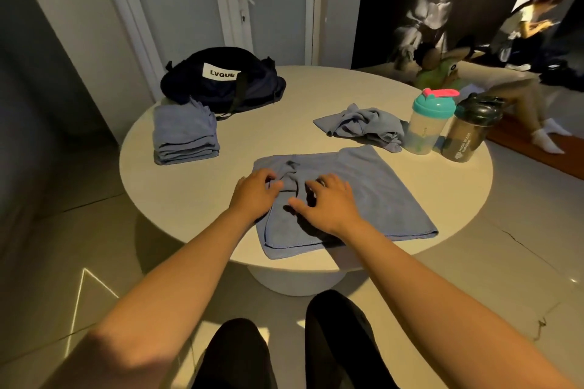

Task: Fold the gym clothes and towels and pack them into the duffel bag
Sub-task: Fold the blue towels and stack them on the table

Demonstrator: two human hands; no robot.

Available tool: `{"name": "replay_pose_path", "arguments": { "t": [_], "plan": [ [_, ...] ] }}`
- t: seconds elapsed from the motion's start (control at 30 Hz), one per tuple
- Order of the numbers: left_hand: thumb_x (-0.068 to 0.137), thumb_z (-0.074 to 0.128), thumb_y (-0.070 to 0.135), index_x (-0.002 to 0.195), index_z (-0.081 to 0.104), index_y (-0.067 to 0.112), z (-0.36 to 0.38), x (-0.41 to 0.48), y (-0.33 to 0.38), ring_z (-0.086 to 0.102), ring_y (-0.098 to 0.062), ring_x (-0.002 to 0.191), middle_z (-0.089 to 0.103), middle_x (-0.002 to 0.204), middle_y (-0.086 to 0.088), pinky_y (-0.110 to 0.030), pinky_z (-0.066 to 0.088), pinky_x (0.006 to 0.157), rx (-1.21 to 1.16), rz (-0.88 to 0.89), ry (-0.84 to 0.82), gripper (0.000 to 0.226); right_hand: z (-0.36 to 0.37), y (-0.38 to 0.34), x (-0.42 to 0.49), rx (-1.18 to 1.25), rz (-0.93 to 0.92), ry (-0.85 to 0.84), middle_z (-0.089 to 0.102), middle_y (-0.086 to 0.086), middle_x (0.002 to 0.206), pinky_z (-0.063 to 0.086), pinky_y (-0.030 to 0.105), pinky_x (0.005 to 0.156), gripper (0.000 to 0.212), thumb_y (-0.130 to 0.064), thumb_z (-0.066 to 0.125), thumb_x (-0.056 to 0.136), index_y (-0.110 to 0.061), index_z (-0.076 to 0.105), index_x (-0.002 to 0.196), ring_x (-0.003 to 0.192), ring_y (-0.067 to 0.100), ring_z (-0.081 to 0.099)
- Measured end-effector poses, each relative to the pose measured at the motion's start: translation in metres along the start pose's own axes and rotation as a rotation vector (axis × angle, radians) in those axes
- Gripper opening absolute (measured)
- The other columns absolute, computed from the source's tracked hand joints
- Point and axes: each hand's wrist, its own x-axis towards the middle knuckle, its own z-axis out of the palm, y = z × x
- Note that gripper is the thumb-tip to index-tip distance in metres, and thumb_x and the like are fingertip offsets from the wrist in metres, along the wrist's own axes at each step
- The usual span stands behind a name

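Wearer's body, as I see it over the head-camera feed. Left forearm (177, 278) and right forearm (420, 287): bare along their whole visible length, as are the left hand (256, 191) and right hand (325, 199). Legs: plain black trousers (341, 341), matte, covering both thighs to the lower frame edge.

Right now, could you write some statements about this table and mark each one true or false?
1. The left hand and the right hand both touch the near towel. True.
2. The duffel bag stands on the floor. False: it sits on the table, at the far left.
3. A folded stack of towels lies next to the duffel bag. True.
4. The crumpled towel is inside the bag. False: it lies on the table by the bottles.
5. Both bottles have black lids. False: the teal-lidded bottle stands beside the black-lidded bottle.
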Motion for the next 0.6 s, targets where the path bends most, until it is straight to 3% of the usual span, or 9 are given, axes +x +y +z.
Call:
{"name": "replay_pose_path", "arguments": {
  "t": [0.1,0.2,0.37,0.5,0.6],
  "plan": [
    [0.091,0.066,0.052,0.139,0.056,0.024,0.004,-0.009,-0.005,0.05,-0.026,0.13,0.057,0.14,-0.001,-0.046,0.034,0.11,0.081,0.065,0.013,0.056,0.005,-0.008,0.003,0.09,-0.057,-0.036,0.045,0.012,0.133,0.032,0.038,0.106,0.048,-0.045,0.052,0.1,-0.018,0.054,0.139,0.131,0.032,0.033],
    [0.093,0.067,0.042,0.134,0.059,0.029,0.01,-0.013,0.003,0.049,-0.028,0.126,0.062,0.132,0.0,-0.04,0.035,0.105,0.066,0.084,0.109,0.044,0.015,-0.01,0.005,0.156,-0.043,-0.032,0.051,0.015,0.134,0.037,0.04,0.102,0.043,-0.026,0.045,0.105,-0.016,0.048,0.146,0.126,0.037,0.04],
    [0.099,0.055,0.017,0.128,0.058,0.03,0.009,-0.023,0.013,0.059,-0.02,0.104,0.059,0.125,-0.001,-0.039,0.05,0.091,-0.289,0.077,0.221,0.032,0.025,-0.008,-0.007,0.12,-0.048,0.125,0.057,0.009,0.14,0.035,0.042,0.109,0.047,-0.028,0.037,0.107,-0.018,0.039,0.153,0.129,0.03,0.047],
    [0.094,0.046,0.02,0.121,0.053,0.046,-0.007,-0.029,0.004,0.066,-0.023,0.093,0.052,0.121,0.007,-0.047,0.057,0.083,-0.454,-0.037,0.319,0.038,0.021,-0.015,-0.006,-0.039,0.012,-0.004,0.036,0.002,0.159,0.01,0.055,0.121,0.055,-0.045,0.02,0.108,-0.031,0.013,0.16,0.148,0.026,0.024],
    [0.092,0.055,0.023,0.136,0.047,0.041,-0.009,-0.035,0.002,0.06,-0.023,0.108,0.049,0.131,0.0,-0.047,0.053,0.096,-0.458,-0.106,0.218,0.048,0.017,-0.021,-0.004,-0.095,0.048,-0.227,0.004,-0.001,0.168,-0.004,0.059,0.12,0.059,-0.056,0.015,0.105,-0.04,-0.002,0.159,0.155,0.026,-0.003]
  ]
}}
